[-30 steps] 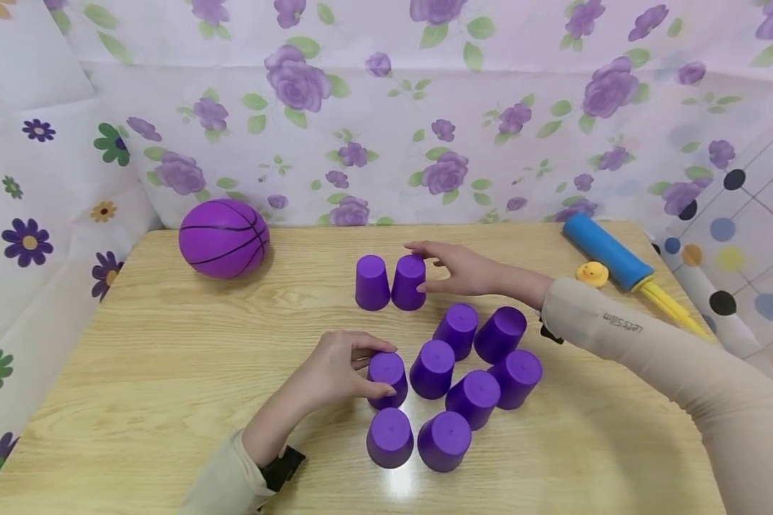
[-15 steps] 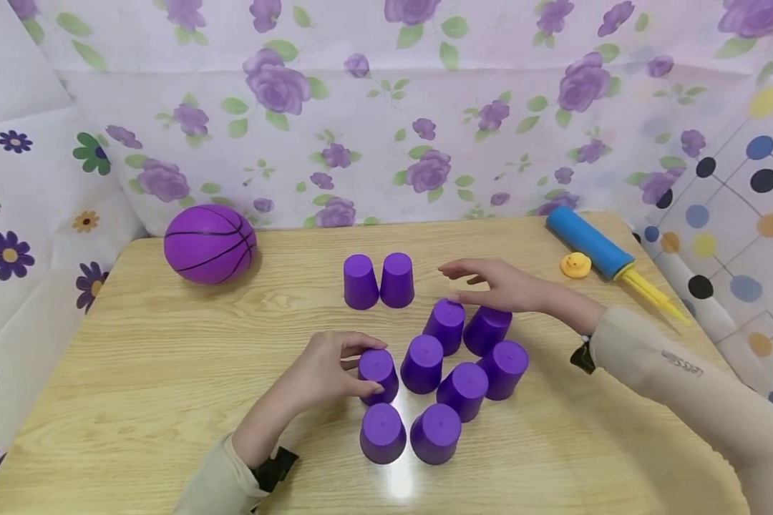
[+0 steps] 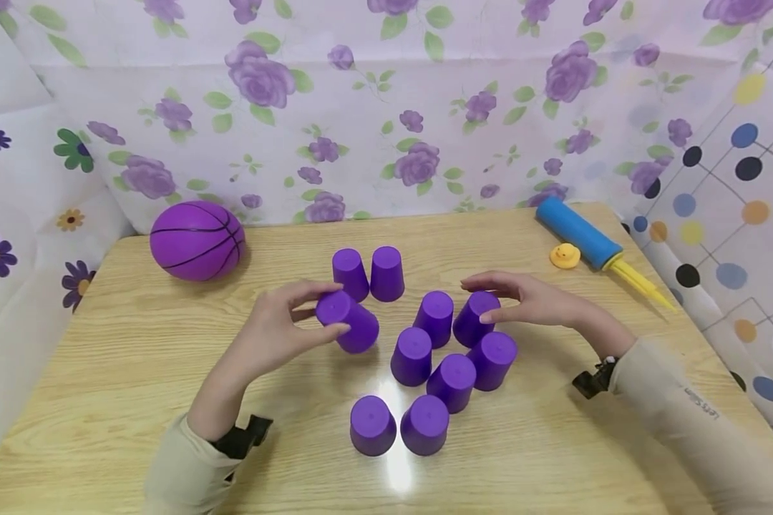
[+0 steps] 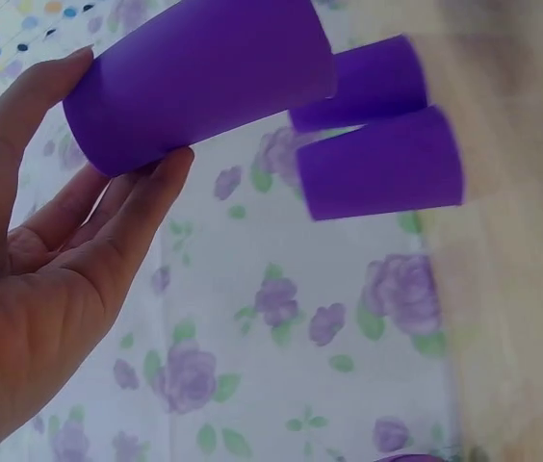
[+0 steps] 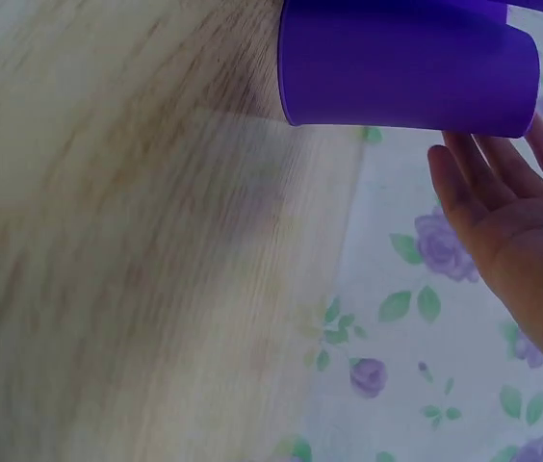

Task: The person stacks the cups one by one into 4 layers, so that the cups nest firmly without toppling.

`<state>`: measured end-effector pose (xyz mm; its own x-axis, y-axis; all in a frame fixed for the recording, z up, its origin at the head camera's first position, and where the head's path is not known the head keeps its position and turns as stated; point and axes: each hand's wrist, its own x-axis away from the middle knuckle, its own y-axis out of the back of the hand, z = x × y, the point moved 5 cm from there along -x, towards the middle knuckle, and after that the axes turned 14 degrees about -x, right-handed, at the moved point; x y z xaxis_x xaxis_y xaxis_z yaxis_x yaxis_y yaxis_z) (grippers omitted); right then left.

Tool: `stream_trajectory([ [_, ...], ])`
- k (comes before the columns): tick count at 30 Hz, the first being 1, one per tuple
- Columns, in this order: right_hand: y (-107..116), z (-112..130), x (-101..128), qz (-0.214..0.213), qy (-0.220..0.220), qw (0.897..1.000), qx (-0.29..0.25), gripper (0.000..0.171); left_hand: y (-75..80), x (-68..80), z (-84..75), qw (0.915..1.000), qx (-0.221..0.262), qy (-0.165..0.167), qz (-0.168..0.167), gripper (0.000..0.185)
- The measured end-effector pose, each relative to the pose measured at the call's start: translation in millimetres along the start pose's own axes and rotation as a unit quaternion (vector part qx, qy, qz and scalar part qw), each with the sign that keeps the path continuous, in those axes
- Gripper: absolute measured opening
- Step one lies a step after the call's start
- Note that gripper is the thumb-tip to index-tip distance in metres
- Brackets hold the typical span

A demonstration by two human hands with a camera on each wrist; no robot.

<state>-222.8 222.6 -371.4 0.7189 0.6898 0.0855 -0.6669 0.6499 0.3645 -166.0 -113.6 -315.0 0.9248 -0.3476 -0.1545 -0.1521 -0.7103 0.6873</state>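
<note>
on the wooden table (image 3: pixel 135 343), left hand (image 3: pixel 267 336) pinches a tilted cup (image 3: pixel 348 323) before two upright cups (image 3: pixel 368 273).

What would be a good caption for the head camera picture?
Left hand lifts a tilted purple cup; right hand reaches over another cup.

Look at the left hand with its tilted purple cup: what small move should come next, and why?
Probably set the lifted cup down beside the two far cups. The left hand holds it tilted, off the table, just in front of that pair, which forms a row.
</note>
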Motion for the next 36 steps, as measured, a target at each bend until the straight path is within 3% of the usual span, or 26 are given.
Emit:
stream_trajectory([
  [6,-3,-7,0,0.005,0.009,1.0,-0.011,0.057,9.9,-19.7,-8.2,0.9986,0.009,-0.023,-0.047,0.05],
  [13,0,-15,7,0.038,0.006,0.999,-0.033,0.061,-2.7,-49.3,-24.2,0.9961,0.013,-0.049,-0.073,0.047],
  [18,3,-20,7,0.064,-0.003,0.997,-0.035,0.059,-13.4,-73.5,-34.1,0.9957,0.008,-0.06,-0.07,0.047],
  [24,7,-20,11,0.071,-0.003,0.995,-0.065,0.055,-29.7,-110.8,-47.4,0.996,-0.01,-0.081,-0.036,0.048],
  [31,8,-25,5,0.075,-0.01,0.994,-0.081,0.055,-42.9,-146.7,-54.0,0.9863,-0.099,-0.131,0.014,0.045],
  [36,8,-27,11,0.081,-0.021,0.992,-0.093,0.055,-64.0,-161.4,-56.0,0.9808,-0.114,-0.132,0.088,0.045],
])
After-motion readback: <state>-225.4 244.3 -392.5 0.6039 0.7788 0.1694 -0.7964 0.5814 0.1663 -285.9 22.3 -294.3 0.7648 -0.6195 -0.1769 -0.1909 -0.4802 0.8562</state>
